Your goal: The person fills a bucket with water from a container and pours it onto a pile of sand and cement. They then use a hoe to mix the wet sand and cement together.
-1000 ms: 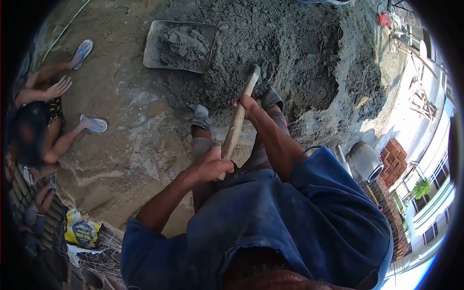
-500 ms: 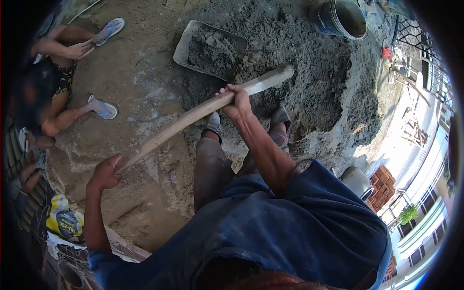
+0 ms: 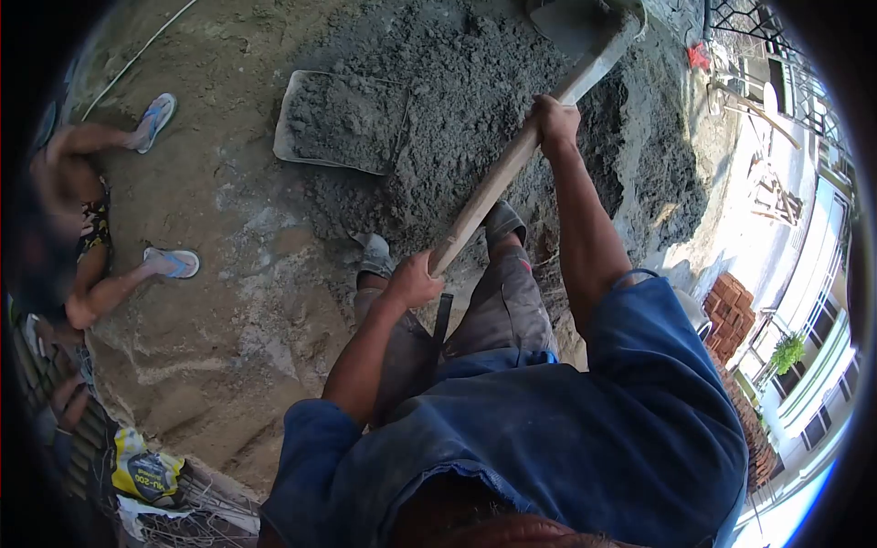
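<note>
My right hand (image 3: pixel 555 123) is closed round the upper part of a thick wooden handle of what looks like a hoe (image 3: pixel 502 175). Near the handle's lower end, my left hand (image 3: pixel 416 279) grips it just in front of my knees. The handle slants up to the right, over a heap of wet grey mortar (image 3: pixel 475 91). At its far end, by the top edge, a grey curved shape shows; blade and bucket are hard to tell apart there. A shallow pan (image 3: pixel 285 128) filled with mortar lies left of the heap.
A person in sandals (image 3: pixel 174 263) sits at the left. A yellow bag (image 3: pixel 146 470) lies at the lower left. Stacked red bricks (image 3: pixel 728 309) stand at the right, and a red scrap (image 3: pixel 699 57) lies by the metal grille. My boots (image 3: pixel 505 225) stand at the mortar's edge.
The hoe's head has swung up and away to the right, off the mortar beside the pan. My left hand has come in toward my knees; my right has moved outward. The pan now looks fuller.
</note>
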`<state>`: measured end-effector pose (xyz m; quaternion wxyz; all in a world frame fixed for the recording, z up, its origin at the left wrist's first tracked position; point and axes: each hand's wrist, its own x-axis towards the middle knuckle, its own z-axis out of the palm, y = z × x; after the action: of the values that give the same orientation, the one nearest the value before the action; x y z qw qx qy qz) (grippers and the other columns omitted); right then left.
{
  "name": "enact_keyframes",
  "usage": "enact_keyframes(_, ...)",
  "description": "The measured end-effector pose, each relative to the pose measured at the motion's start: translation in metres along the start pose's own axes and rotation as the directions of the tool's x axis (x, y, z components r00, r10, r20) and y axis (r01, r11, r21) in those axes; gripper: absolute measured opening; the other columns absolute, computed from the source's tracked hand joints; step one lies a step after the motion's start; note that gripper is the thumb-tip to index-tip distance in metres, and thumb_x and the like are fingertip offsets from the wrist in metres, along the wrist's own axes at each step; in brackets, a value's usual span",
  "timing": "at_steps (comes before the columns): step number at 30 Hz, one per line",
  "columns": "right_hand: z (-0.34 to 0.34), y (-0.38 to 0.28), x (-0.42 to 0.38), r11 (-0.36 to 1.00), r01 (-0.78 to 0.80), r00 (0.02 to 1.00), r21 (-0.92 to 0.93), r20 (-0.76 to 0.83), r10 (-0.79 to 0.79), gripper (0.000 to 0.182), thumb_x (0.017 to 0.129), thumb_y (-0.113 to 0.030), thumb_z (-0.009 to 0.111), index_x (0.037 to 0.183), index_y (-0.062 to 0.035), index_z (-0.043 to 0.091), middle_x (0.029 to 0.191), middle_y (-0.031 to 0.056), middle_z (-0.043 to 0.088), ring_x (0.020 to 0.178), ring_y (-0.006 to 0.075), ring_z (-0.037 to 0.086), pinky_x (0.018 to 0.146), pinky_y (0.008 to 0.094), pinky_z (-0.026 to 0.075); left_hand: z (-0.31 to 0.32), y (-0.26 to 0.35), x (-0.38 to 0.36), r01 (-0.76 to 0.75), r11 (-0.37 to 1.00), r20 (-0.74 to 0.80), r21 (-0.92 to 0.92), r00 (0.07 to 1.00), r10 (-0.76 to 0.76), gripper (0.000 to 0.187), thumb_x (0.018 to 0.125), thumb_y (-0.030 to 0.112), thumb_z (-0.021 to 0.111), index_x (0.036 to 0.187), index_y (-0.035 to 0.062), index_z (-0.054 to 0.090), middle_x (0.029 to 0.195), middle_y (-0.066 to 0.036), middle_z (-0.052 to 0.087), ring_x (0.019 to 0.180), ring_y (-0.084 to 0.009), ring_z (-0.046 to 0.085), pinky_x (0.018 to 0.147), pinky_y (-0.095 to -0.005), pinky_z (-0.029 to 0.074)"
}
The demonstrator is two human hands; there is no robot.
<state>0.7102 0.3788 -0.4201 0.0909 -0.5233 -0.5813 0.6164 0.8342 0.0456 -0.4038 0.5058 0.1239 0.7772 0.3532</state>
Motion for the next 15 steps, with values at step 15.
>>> enact_keyframes(15,0.034,0.098,-0.074,0.655,-0.732,0.666,0.187,0.396,0.632,0.012,0.084,-0.004,0.057,0.091,0.0020,0.050,0.068,0.0114,0.053,0.054,0.0243,0.055,0.053,0.0406,0.052,-0.136,0.153,-0.054,0.291,0.953,0.371,-0.082,0.897,-0.242,0.038,0.069,0.015,0.063,0.096,-0.0106,0.053,0.076,-0.019,0.062,0.066,-0.0260,0.061,0.060,-0.0368,0.048)
